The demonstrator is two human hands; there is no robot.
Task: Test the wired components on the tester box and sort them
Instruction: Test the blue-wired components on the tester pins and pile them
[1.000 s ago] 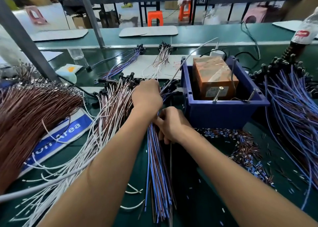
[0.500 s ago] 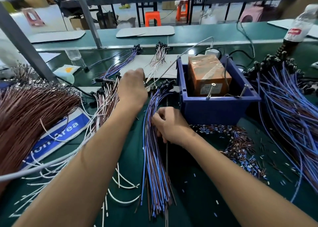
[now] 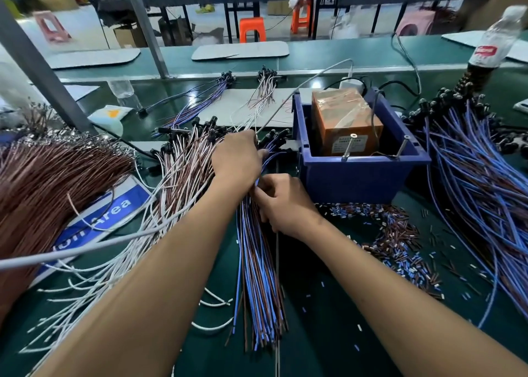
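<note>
change: left hand [image 3: 237, 159] has come back from the far connectors toward the right hand [image 3: 281, 202].
hands: both grasp the blue-brown wire bundle [image 3: 258, 276], the left seemingly near its top.
surface: green bench [image 3: 328, 333], stools behind.
tester box [image 3: 345, 122]: orange, inside the blue bin [image 3: 357, 179].

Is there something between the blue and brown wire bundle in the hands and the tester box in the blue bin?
Only the blue bin wall: the tester box sits behind it. Both the left hand and right hand are already on the wire bundle.
</note>
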